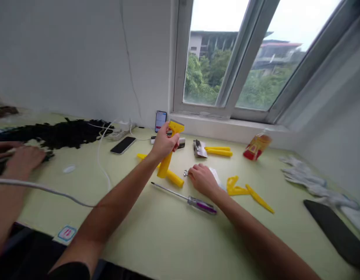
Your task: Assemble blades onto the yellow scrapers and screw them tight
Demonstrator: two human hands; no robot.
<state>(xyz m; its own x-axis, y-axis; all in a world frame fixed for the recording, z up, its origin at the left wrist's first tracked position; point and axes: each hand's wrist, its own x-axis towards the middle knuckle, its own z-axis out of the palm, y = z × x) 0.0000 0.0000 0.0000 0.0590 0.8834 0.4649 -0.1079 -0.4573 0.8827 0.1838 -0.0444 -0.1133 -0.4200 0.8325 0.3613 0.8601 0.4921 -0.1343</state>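
Observation:
My left hand grips a yellow plastic scraper upright by its handle, with the head upward. My right hand rests on the desk with its fingertips beside a small silvery metal part, and a piece of white paper lies partly under it. A purple-handled screwdriver lies just below that hand. Under my left hand lies a yellow plastic handle. Further right are yellow plastic strips, a yellow angled piece, and a metal-bladed item.
A co-worker's hand lies at the far left by a black heap. Along the wall are several items: a propped phone, a flat phone, and a power strip. White gloves and a black mat lie right.

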